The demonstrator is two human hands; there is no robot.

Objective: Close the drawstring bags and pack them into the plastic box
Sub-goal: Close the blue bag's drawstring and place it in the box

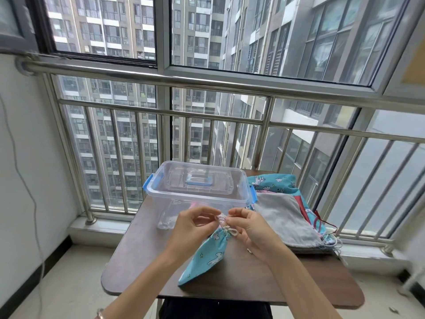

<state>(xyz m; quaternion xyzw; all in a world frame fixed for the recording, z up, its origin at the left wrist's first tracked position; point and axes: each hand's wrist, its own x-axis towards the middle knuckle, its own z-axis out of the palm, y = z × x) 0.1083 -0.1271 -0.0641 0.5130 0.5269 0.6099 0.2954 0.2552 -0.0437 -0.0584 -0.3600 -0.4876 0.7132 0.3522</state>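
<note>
A turquoise drawstring bag (207, 256) with white animal prints lies on the brown table (138, 261), its neck gathered tight at the top. My left hand (193, 226) and my right hand (250, 226) each pinch an end of its beige cord (226, 227) just above the neck. Behind my hands stands the clear plastic box (197, 192) with blue latches; its lid rests on top. A pink item shows faintly through the box wall.
To the right of the box lies a pile of other bags: a grey one (282, 217) on top, turquoise and red ones (273, 183) beneath, cords trailing at the table's right edge. A steel railing (207, 84) and windows stand just behind the table.
</note>
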